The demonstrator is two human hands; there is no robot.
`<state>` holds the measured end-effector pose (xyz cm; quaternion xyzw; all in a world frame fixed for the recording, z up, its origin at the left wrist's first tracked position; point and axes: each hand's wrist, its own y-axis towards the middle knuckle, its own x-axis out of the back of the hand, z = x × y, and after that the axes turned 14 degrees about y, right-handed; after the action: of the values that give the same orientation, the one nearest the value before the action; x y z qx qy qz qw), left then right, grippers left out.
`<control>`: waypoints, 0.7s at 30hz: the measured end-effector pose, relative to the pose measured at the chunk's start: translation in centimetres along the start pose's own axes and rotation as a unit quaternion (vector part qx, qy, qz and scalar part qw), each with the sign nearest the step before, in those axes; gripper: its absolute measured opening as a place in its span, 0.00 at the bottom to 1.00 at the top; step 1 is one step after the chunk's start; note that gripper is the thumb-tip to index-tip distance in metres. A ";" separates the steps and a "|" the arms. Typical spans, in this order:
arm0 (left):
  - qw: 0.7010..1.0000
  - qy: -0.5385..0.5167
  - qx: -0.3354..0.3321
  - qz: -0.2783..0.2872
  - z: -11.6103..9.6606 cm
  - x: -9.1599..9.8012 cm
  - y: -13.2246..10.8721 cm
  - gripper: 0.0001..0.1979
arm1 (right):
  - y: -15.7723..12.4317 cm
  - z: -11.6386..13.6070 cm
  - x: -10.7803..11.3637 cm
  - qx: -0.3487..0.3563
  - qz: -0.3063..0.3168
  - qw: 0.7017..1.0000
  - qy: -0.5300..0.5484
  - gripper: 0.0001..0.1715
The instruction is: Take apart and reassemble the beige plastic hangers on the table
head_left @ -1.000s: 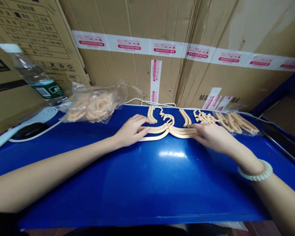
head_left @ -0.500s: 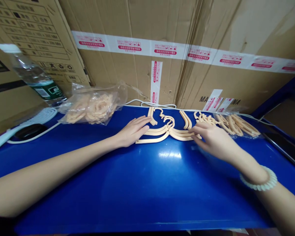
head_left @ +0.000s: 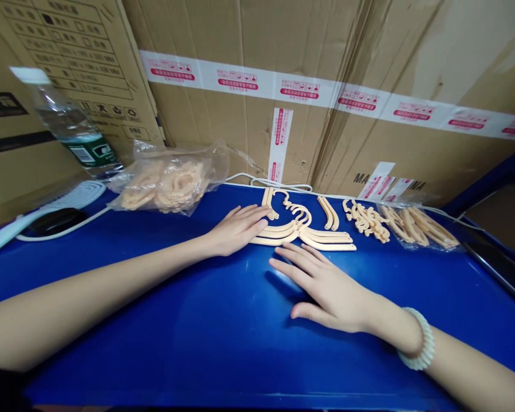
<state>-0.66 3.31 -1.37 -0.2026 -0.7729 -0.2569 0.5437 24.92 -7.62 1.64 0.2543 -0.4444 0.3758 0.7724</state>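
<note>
Several beige plastic clothes hangers (head_left: 326,237) lie stacked in the middle of the blue table, their hooks toward the back. My left hand (head_left: 240,230) rests flat over the left ends of the hangers, fingers stretched out and partly covering them. In front of the hangers, my right hand (head_left: 321,283) is spread above the table and holds nothing. Loose hanger arms (head_left: 269,201) lie behind my left fingertips, with a loose hook (head_left: 282,197) beside them. Another pair of arms (head_left: 328,213) lies behind the stack. To the right is a pile of small hooks (head_left: 367,220).
A clear bag of beige parts (head_left: 171,180) sits at back left, near a water bottle (head_left: 75,129) and a black object (head_left: 58,222). Another bag of hanger arms (head_left: 420,224) lies at right. Cardboard boxes (head_left: 223,126) wall the back. A white cable (head_left: 278,186) runs along them.
My right hand has left the right ends of the hangers, moved left and nearer to me, and spread its fingers. My left hand stays on the hangers. The view has shifted slightly.
</note>
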 end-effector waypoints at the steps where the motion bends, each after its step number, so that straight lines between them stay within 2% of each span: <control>1: 1.000 -0.004 0.003 -0.003 0.0 0.0 0.0 0.30 | 0.0 0.0 0.1 0.000 0.001 1.000 0.002 0.45; 9: 0.999 -0.017 0.015 -0.025 0.1 -0.2 0.2 0.29 | -0.2 0.3 0.3 0.019 0.001 1.000 0.002 0.39; 16: 0.995 -0.036 -0.017 -0.092 0.9 -0.7 0.5 0.25 | -0.3 0.2 0.9 0.027 0.004 1.000 -0.012 0.34; 21: 0.991 -0.052 -0.028 -0.119 1.6 -1.0 0.8 0.22 | -0.4 0.0 0.9 0.045 -0.036 0.998 0.002 0.27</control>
<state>-1.10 4.89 -2.62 -0.1377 -0.8114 -0.3303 0.4621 25.56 -7.56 2.45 0.3042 -0.4157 0.3681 0.7741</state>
